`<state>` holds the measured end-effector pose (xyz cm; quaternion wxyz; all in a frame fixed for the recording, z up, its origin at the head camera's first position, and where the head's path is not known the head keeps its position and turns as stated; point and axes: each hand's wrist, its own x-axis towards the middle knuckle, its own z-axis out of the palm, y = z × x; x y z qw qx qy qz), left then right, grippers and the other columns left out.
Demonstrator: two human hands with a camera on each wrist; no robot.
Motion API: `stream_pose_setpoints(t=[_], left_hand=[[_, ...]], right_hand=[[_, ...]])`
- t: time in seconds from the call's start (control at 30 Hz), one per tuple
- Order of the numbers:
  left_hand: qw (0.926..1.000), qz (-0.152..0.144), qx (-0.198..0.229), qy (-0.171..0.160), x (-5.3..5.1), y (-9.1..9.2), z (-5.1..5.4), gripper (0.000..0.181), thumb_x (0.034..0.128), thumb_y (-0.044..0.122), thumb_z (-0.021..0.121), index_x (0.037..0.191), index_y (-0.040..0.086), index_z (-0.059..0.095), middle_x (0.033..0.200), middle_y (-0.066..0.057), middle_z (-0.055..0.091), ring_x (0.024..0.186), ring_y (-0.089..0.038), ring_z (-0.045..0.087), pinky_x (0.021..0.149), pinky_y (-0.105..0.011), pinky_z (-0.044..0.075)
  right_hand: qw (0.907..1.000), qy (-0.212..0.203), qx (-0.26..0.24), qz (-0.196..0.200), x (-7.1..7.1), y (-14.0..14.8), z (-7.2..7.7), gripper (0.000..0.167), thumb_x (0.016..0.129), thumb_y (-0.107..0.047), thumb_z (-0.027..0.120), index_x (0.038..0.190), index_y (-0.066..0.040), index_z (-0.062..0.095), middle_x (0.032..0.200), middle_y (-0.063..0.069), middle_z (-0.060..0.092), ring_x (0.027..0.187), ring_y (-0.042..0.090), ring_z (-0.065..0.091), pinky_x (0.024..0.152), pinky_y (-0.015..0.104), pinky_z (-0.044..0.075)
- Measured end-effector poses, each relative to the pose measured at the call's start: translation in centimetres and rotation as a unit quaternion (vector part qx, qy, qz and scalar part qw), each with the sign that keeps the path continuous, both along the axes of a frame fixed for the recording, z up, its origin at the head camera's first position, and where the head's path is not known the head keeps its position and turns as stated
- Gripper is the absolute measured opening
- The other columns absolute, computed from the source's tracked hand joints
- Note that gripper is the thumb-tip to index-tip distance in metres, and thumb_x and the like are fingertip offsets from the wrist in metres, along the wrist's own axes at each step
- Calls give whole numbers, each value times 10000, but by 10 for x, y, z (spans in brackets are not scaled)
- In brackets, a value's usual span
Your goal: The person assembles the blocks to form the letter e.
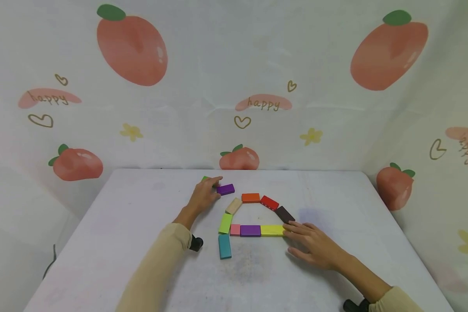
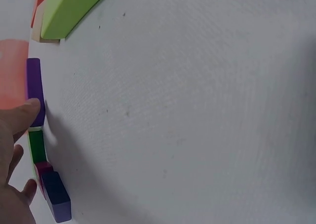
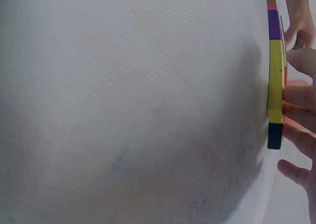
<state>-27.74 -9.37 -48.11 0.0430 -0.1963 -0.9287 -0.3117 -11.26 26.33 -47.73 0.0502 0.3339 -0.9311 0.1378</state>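
My left hand (image 1: 204, 195) is at the far part of the table, its fingers spread around the left end of a purple block (image 1: 225, 189). In the left wrist view the thumb lies against the face of that purple block (image 2: 34, 81). A green block (image 1: 205, 178) peeks out behind this hand; a dark blue block (image 2: 57, 197) and a magenta block (image 2: 43, 167) are beside its lower fingers. My right hand (image 1: 316, 245) has its fingers extended, with the fingertips at the right end of the yellow block (image 1: 271, 230) and near the black block (image 1: 285, 214).
Flat blocks form an outline: orange (image 1: 251, 198), red (image 1: 269, 203), beige (image 1: 234, 206), lime green (image 1: 225, 223) and teal (image 1: 225, 246). A crossbar holds a pink block (image 1: 235, 230) and a second purple block (image 1: 250, 231). A printed cloth (image 1: 203, 86) hangs behind the white table (image 1: 132, 242).
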Motion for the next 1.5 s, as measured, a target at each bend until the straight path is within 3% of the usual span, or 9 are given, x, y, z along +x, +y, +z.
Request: stream_pose_setpoints(t=[0.4,0.73,0.9,1.1,1.3,1.5], left_hand=[[9999,19,71,116,6,2,1,590,816,1,775,1366,54,566,1082,-123,690,1160,-299,545,1059,-496,404],[9944,-299,967,-310,20,-8,8,514,834,-5,762,1310,12,570,1097,-135,696,1131,-297,601,1071,-525,405],[9868,-653,1456,-260,27,-16,8,521,823,-55,760,1302,-43,556,1105,-190,690,1061,-321,657,1009,-500,480],[9857,-676,1540,-68,34,-24,8,496,820,-47,772,1272,-41,569,1076,-150,704,1024,-292,676,976,-482,508],[9832,-771,1652,50,47,-28,14,482,819,-28,784,1254,11,581,1072,-121,709,1034,-273,677,985,-483,501],[9745,-1350,1790,29,68,-24,19,468,827,-10,782,1248,42,583,1102,-164,707,1042,-282,683,941,-532,518]], right_hand=[[10000,86,-12,47,0,0,-1,499,901,-363,720,1323,-107,653,1416,65,579,1324,286,518,1016,560,450],[10000,71,21,16,0,0,0,494,896,-354,724,1319,-109,657,1411,66,584,1314,285,528,1010,559,455],[10000,51,34,10,0,-1,0,491,898,-353,722,1319,-107,657,1409,67,585,1311,289,530,1009,563,454],[9999,96,-24,34,1,0,1,497,897,-351,725,1320,-99,654,1416,71,578,1321,295,520,1014,562,448],[10000,12,-14,17,0,-1,0,498,905,-359,715,1330,-108,648,1427,69,569,1327,295,514,1017,574,442],[10000,-28,11,-7,0,0,-1,494,902,-363,714,1326,-115,652,1420,63,576,1318,288,525,1011,573,450]])
